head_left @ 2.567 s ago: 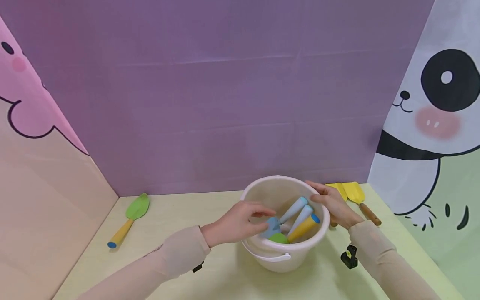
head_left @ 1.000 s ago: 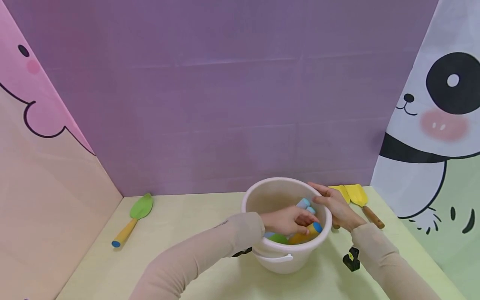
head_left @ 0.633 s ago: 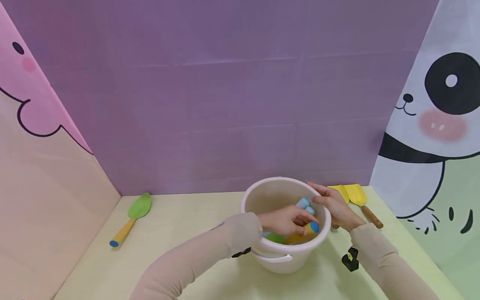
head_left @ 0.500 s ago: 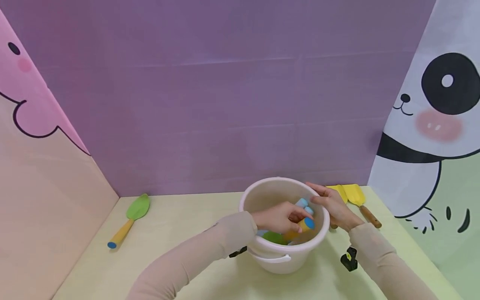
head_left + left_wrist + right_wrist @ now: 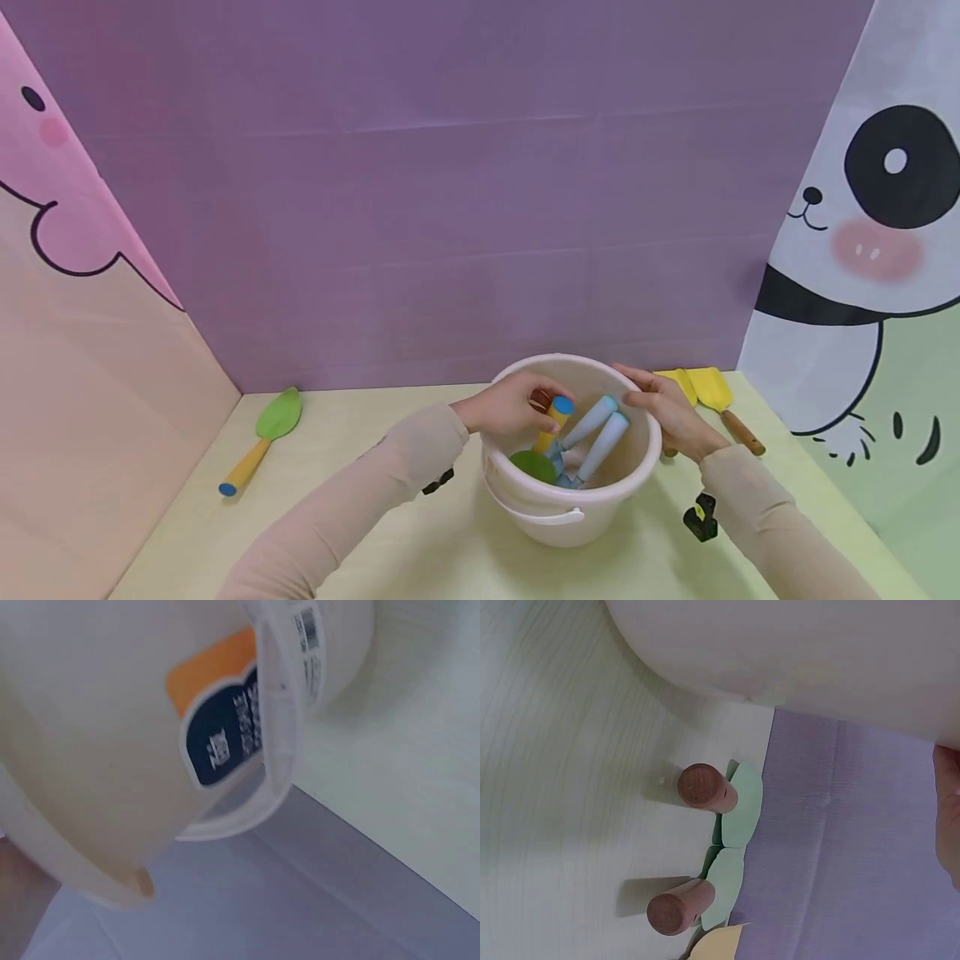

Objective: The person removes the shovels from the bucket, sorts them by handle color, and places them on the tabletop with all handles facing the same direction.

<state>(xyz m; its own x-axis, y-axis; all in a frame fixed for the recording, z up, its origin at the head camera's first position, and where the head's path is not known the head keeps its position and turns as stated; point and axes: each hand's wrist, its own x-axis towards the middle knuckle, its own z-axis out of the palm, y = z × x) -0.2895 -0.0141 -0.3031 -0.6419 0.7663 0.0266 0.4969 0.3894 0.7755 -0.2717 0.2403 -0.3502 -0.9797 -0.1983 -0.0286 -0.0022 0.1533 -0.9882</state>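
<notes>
A white bucket point(image 5: 558, 521) stands on the table, its carry handle point(image 5: 551, 517) hanging down in front. Inside it my left hand point(image 5: 513, 404) pinches the yellow, blue-ended grip of a toy shovel point(image 5: 552, 429), whose round green blade lies low in the bucket. Beside that shovel lean two toy tools with light blue handles point(image 5: 602, 446); their heads are partly hidden. My right hand point(image 5: 671, 412) holds the bucket's rim on the right side, thumb inside. In the left wrist view the bucket wall bears an orange and dark blue label point(image 5: 221, 727).
A green toy trowel point(image 5: 277, 414) with a yellow handle lies on the table at the left. Two yellow shovels point(image 5: 708, 389) with wooden handles lie behind my right hand. In the right wrist view two wooden handles point(image 5: 701, 786) point up. A purple wall point(image 5: 450, 208) closes the back.
My left hand reached into the bucket, took the yellow grip at its right side and moved it left, standing it more upright. The green blade shifted left. My right hand stays on the rim.
</notes>
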